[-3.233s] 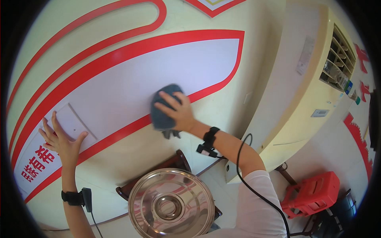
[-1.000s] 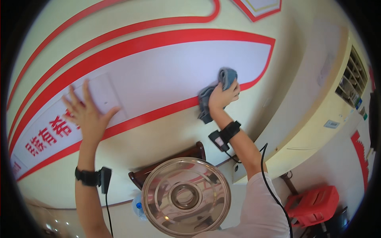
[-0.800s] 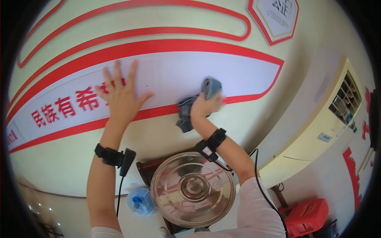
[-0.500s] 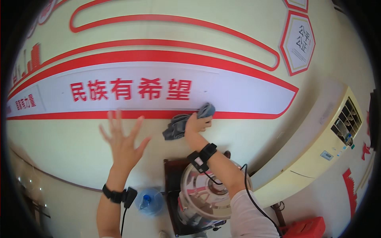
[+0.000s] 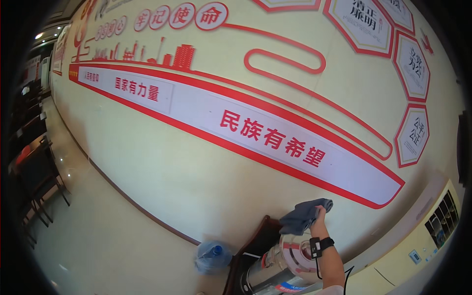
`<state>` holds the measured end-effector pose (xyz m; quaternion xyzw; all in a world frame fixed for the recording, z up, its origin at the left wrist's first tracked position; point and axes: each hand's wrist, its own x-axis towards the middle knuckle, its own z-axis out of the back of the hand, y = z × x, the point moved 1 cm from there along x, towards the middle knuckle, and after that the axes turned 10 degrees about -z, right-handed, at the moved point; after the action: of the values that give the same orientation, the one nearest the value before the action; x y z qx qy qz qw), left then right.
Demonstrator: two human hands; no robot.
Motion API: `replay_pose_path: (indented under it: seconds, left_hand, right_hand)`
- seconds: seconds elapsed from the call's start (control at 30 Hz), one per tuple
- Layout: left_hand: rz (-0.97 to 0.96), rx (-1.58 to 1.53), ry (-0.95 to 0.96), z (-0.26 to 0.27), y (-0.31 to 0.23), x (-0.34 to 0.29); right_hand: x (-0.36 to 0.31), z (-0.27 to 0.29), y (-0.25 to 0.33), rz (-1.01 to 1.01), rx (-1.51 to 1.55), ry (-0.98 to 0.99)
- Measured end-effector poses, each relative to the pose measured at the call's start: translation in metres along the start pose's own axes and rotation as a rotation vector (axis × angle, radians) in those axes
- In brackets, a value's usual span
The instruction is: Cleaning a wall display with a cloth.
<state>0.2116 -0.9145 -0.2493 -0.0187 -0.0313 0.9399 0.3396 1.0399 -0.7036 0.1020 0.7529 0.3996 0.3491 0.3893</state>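
My right hand [image 5: 319, 216] grips a grey-blue cloth [image 5: 303, 215], which hangs bunched to the left of the fingers. Hand and cloth are in front of the pale wall, just below the red lower edge of a long white wall panel [image 5: 191, 110] with red lettering. Whether the cloth touches the wall I cannot tell. Below the hand stands a shiny metal drum-shaped container [image 5: 268, 270] with a round lid. A black band with a small device and a cable sits on my right wrist. My left hand is out of the picture.
A dark wooden chair [image 5: 263, 231] is beside the container. To its left a clear blue water jug [image 5: 212, 258] stands on the floor. A cream floor-standing air conditioner [image 5: 418, 236] is at the right. Dark chairs [image 5: 39, 172] line the far left.
The view has swung left, showing more wall and floor. My left hand has gone out of view. The right hand still holds the cloth, now lower against the panel and off its edge.
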Motion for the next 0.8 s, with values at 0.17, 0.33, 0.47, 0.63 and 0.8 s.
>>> replay_pose_path:
  seconds: [0.17, 0.33, 0.47, 0.63, 0.8]
  left_hand:
    - [-0.246, -0.627, 0.376, -0.075, 0.011, 0.026]
    - [-1.088, -0.482, 0.443, 0.019, -0.092, 0.031]
    - [-0.965, -0.517, 0.584, 0.064, -0.019, 0.05]
    - [-0.653, -0.475, 0.376, 0.054, 0.114, 0.051]
    - [-0.347, -0.722, 0.427, 0.049, 0.239, 0.048]
  right_hand:
    - [-0.126, -0.091, -0.031, -0.265, -0.523, 0.144]
    - [-0.278, 0.01, -0.134, -0.152, -0.699, -0.036]
    - [-0.376, -0.019, -0.199, -0.62, -0.585, -0.194]
    - [-0.422, -0.075, -0.264, -0.834, -0.635, -0.11]
    - [-0.449, -0.124, -0.296, -0.942, -0.709, -0.05]
